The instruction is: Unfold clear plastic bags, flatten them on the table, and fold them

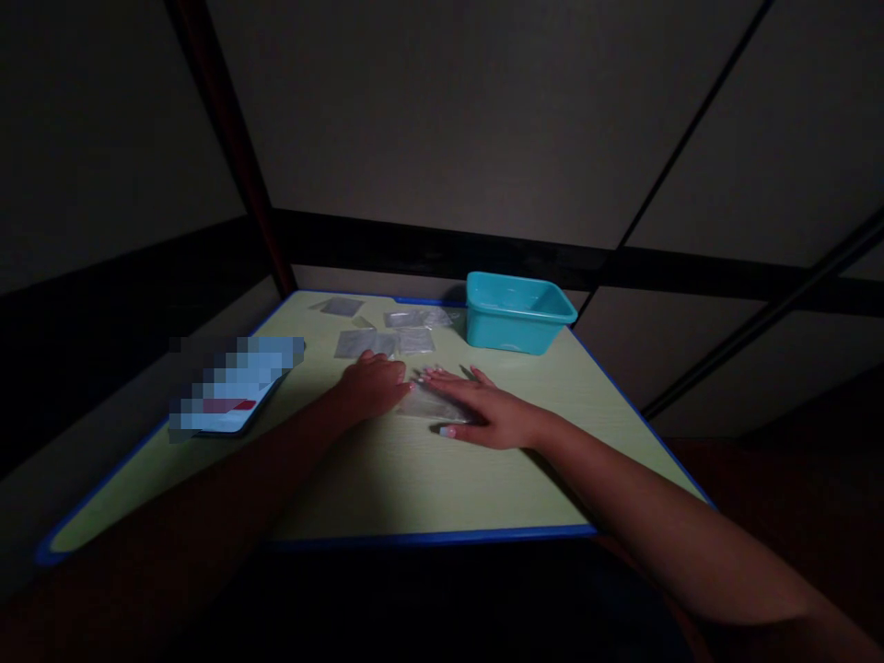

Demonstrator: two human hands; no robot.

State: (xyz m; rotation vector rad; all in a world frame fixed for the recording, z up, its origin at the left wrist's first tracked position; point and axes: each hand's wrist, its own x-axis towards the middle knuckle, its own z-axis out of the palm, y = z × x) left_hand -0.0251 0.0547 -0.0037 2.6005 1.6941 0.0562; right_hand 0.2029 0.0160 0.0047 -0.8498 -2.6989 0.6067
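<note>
We've got our right hand [507,419] spread flat over the thin, clear plastic sheet [429,406] on the pale wood-grain tabletop [442,493], our left hand [373,385] curled beside it, pinching or not we can't tell, and uneven sideways dragging could crease that film

Clear plastic pouches [416,341]: at least six, overlap hiding the exact tally
Turquoise tub [515,330]: one
Lit device [245,391]: a single one, partly pixelated
Bench [428,488]: just one
</note>
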